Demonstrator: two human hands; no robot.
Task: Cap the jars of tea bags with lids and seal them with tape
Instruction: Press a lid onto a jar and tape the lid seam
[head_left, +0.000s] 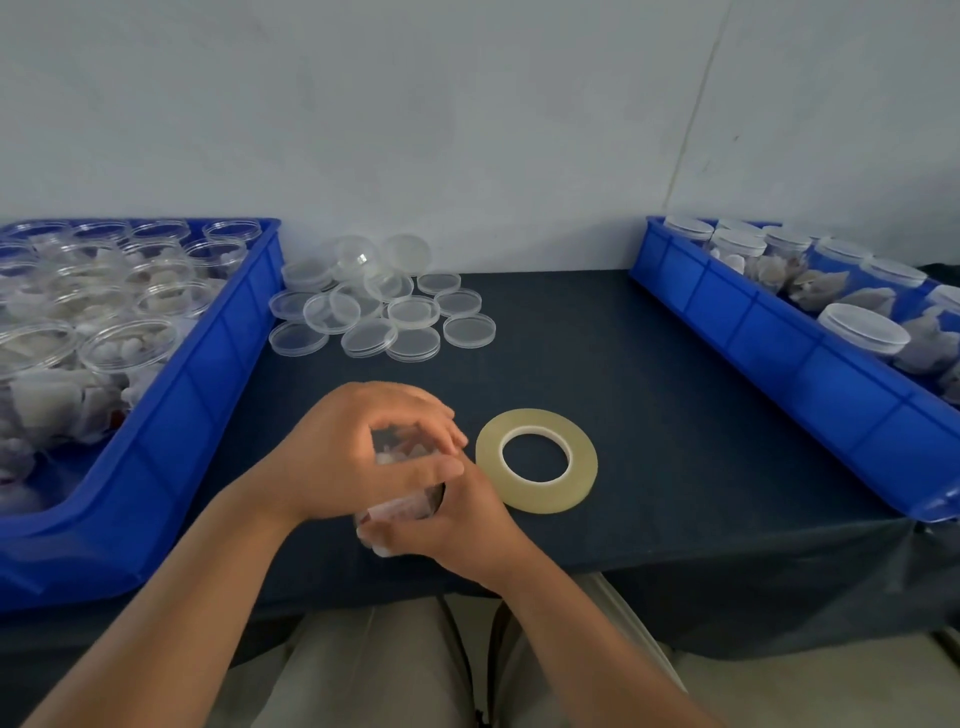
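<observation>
Forearms converge above the near tabletop (649, 415) edge. The right hand (462, 525) has its grip curled under a clear jar of tea bags (402, 506); the left hand (358, 457) has its grip arched around the jar's top. A tape roll (584, 462) lies just right; loose lids (413, 312) lie beyond.

I read this as a small packing workshop, a bench set up for repeated handwork in batches. The table (649, 415) is draped in dark cloth and stands against a bare white wall (467, 130). A blue plastic bin (208, 374) on the left is crammed with open jars (130, 343) of tea bags. A matching blue bin (779, 353) on the right holds capped jars (862, 322). Loose clear lids (410, 312) lie heaped at the far side, and a roll of tape (535, 460) lies flat near the middle.
</observation>
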